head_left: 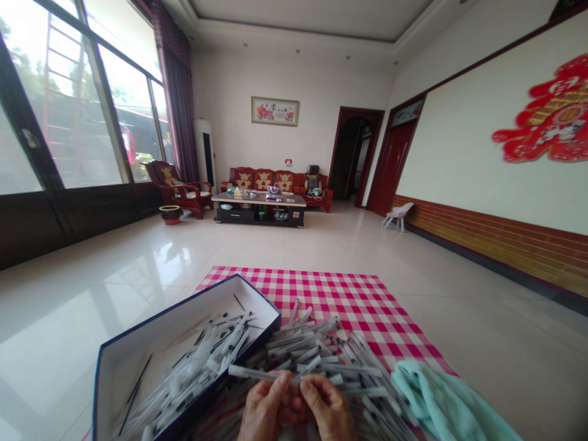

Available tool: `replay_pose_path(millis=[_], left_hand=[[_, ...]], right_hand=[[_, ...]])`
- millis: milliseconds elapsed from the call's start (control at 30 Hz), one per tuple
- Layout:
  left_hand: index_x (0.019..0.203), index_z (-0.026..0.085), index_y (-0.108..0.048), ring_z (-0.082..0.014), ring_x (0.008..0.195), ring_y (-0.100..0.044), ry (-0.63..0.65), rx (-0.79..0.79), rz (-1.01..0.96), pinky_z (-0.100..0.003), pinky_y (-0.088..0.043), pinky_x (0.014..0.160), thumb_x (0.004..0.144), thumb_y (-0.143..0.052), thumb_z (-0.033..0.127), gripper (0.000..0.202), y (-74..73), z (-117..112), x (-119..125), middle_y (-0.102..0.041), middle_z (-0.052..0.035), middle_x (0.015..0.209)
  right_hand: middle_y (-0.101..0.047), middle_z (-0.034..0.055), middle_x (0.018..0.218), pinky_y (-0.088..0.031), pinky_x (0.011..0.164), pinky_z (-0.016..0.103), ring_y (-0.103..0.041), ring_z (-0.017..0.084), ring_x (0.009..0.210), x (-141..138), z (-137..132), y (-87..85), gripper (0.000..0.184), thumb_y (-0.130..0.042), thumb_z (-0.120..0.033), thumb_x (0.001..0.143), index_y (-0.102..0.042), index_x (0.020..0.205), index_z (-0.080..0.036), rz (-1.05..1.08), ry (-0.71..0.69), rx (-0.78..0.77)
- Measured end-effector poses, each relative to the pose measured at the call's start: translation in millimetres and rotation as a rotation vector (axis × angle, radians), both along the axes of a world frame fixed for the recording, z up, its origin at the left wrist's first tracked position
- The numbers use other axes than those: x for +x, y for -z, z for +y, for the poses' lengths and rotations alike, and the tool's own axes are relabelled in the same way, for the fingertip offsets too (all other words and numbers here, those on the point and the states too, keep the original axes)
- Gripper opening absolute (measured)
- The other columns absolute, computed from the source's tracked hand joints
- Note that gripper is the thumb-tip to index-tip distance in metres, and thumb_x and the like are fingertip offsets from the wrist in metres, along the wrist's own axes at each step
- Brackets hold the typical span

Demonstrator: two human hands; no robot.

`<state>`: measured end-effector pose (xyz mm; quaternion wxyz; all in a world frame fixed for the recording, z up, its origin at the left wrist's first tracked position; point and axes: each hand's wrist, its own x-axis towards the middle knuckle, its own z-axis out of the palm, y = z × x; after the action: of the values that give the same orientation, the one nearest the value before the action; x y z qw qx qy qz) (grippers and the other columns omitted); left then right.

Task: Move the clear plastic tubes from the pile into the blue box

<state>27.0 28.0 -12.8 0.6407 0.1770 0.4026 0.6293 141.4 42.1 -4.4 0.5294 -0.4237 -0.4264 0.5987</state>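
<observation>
A translucent white pen point(252, 372) lies crosswise between my two hands, its thicker pale end pointing left. My left hand point(266, 405) is closed around its middle, thumb on top. My right hand point(327, 405) pinches at the right end of the pen, where the fingertips hide the tip. Just beyond and beneath both hands spreads a loose pile of similar pens point(301, 350), some with dark ends. At left, a white-lined box with a dark blue edge point(184, 311) holds many clear pen parts point(197, 364) and thin black sticks point(135, 392).
A pink-and-white checked cloth point(331, 288) lies under the pile. A mint-green cloth point(448, 398) is bunched at the right. Farther off, beyond the tiled floor, stand a low coffee table point(257, 199), a wooden sofa point(239, 173) and a small white chair point(399, 214).
</observation>
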Motion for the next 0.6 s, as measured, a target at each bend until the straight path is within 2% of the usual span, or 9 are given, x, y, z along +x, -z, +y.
replay_pose_path(millis=[167, 333, 433, 500, 600], left_hand=[[0.075, 0.011, -0.065, -0.0133, 0.048, -0.063, -0.066, -0.022, 0.012, -0.018, -0.044, 0.04, 0.051, -0.085, 0.042, 0.044, -1.2, 1.5, 0.6, -0.068, -0.0028, 0.055], [0.071, 0.011, -0.065, -0.0129, 0.049, -0.063, -0.052, -0.012, 0.002, -0.019, -0.047, 0.044, 0.054, -0.085, 0.04, 0.039, -5.3, 0.2, 1.0, -0.068, -0.0026, 0.057], [0.072, 0.011, -0.066, -0.0136, 0.049, -0.063, -0.049, -0.012, 0.009, -0.021, -0.047, 0.045, 0.055, -0.084, 0.04, 0.039, -6.5, -1.7, 1.1, -0.068, -0.003, 0.056], [0.071, 0.011, -0.065, -0.0123, 0.048, -0.061, -0.061, -0.02, 0.007, -0.019, -0.046, 0.043, 0.053, -0.085, 0.04, 0.04, -6.4, -2.3, 1.3, -0.067, -0.0019, 0.055], [0.073, 0.011, -0.065, -0.0118, 0.049, -0.061, -0.067, -0.024, 0.007, -0.018, -0.045, 0.043, 0.052, -0.086, 0.039, 0.041, -6.0, -2.3, 1.4, -0.067, -0.0014, 0.055]], right_hand=[[-0.069, 0.0045, 0.056, -0.053, 0.055, 0.032, -0.065, 0.024, 0.056, -2.0, -0.9, -1.5, 0.04, -0.076, -0.055, 0.056, -0.07, 0.072, -0.019, -0.039, 0.053, 0.041], [-0.07, 0.0043, 0.068, -0.052, 0.055, 0.031, -0.065, 0.022, 0.059, -4.1, -2.2, -4.1, 0.045, -0.076, -0.055, 0.057, -0.068, 0.083, -0.019, 0.04, 0.021, 0.031], [-0.066, 0.0031, 0.058, -0.048, 0.05, 0.027, -0.06, 0.02, 0.053, -1.6, -2.0, -6.2, 0.041, -0.065, -0.059, 0.069, -0.068, 0.072, -0.018, -0.095, -0.025, 0.068], [-0.062, 0.0024, 0.053, -0.046, 0.049, 0.026, -0.056, 0.018, 0.051, 0.1, -1.6, -5.8, 0.042, -0.062, -0.059, 0.072, -0.067, 0.064, -0.018, -0.203, 0.022, 0.124], [-0.063, 0.0023, 0.055, -0.045, 0.051, 0.025, -0.056, 0.018, 0.053, 0.1, -1.3, -2.1, 0.039, -0.062, -0.057, 0.071, -0.067, 0.064, -0.019, -0.229, 0.083, 0.177]])
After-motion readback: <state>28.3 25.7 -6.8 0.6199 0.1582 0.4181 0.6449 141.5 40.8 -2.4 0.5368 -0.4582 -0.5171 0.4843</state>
